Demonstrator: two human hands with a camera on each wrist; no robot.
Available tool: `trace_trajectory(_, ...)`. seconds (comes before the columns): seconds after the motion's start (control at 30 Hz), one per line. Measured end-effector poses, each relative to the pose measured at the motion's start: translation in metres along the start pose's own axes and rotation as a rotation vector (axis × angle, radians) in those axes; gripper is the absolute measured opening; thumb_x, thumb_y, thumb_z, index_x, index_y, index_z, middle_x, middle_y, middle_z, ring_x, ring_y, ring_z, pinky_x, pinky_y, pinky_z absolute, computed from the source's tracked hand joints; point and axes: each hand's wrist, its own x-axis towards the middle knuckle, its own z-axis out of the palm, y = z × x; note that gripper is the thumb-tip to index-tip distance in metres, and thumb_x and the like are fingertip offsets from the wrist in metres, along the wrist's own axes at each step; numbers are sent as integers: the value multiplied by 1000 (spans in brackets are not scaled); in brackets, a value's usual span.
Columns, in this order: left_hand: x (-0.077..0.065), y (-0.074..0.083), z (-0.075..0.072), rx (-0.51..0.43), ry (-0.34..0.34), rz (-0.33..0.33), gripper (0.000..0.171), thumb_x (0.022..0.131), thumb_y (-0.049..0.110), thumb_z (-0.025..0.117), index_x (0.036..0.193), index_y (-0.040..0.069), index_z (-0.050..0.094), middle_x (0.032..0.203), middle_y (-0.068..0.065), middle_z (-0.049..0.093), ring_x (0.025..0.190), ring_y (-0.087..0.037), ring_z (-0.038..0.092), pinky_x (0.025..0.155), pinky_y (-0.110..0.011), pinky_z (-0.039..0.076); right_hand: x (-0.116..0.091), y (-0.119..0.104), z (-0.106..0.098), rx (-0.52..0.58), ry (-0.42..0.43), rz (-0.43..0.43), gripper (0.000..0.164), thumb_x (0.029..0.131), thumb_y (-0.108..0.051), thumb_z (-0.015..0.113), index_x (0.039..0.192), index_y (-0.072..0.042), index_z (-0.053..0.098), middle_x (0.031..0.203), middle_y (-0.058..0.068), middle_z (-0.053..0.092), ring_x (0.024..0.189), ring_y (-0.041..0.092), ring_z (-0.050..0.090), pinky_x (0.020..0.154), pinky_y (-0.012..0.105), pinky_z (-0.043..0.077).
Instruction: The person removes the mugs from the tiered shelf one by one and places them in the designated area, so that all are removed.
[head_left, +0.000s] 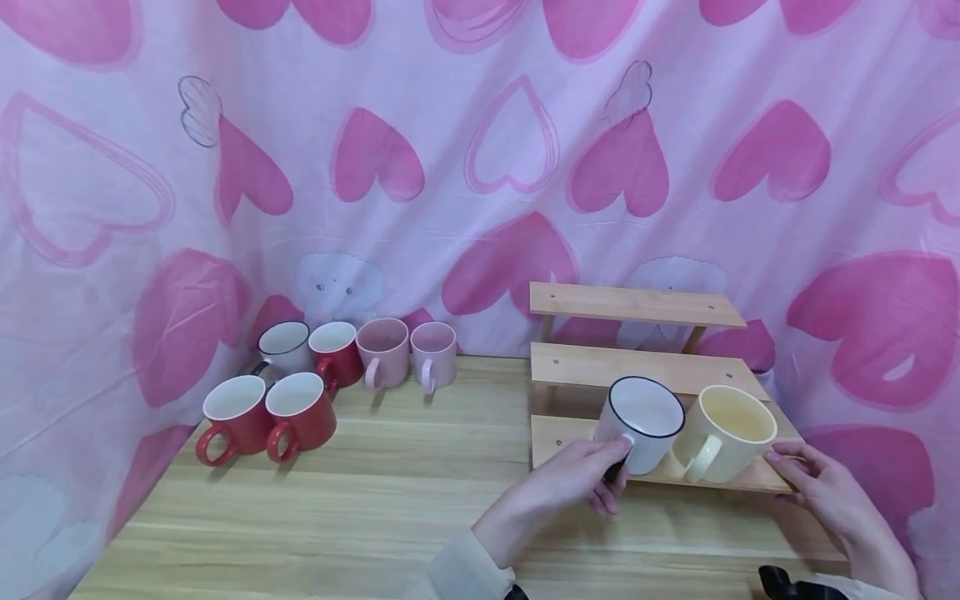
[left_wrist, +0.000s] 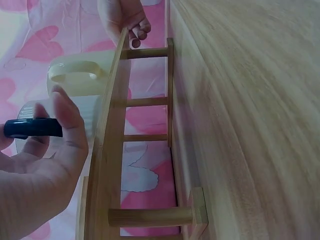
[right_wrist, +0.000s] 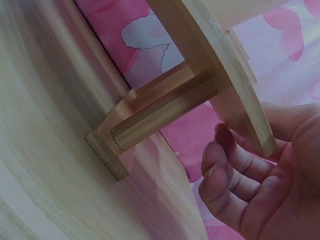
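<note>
A white mug with a black rim is held by its black handle in my left hand, at the lowest board of a three-tier wooden rack. Whether its base touches the board cannot be told. Just right of it a cream-yellow mug stands on that same board, its handle toward me. My right hand grips the board's right end, the fingers curled beneath it and the thumb on the upper side.
At the table's back left, a grey-white mug with a dark rim, several red mugs and two pink mugs stand close together. A pink heart-print cloth hangs behind the wooden table.
</note>
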Motion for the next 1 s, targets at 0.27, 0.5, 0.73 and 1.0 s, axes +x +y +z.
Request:
trace_trajectory(0.27,0,2,0,60,27,63,55,101,45,47,70,1,55,66,-3,58,55,-18,61,54,-39,55,-1,-4,-3,-189,19,49,11,101,-21,57,104,-27,65,93,-21,60,83,-2,54,66,28,55)
trace_trajectory(0.5,-5,10,-1,-58,-10,104,53,103,40,47,69,-1,48,68,-4,59,58,-16,66,62,-46,58,-2,-3,-5,-61,19,2,22,100,-9,56,101,-28,67,94,-21,62,84,-4,56,63,31,57)
trace_trajectory(0.73,-13,13,-6,-189,-35,102,51,104,41,45,72,0,45,73,-8,58,65,-22,69,65,-37,58,-1,-3,-3,-30,12,17,22,100,-10,57,101,-30,66,95,-21,63,85,-4,58,64,31,57)
trace_trajectory(1.0,-30,6,-32,-245,39,99,51,104,44,41,74,2,45,78,-13,59,70,-24,70,68,-37,58,0,-3,2,-73,21,36,17,100,-15,58,102,-31,64,94,-22,62,84,-4,57,65,32,57)
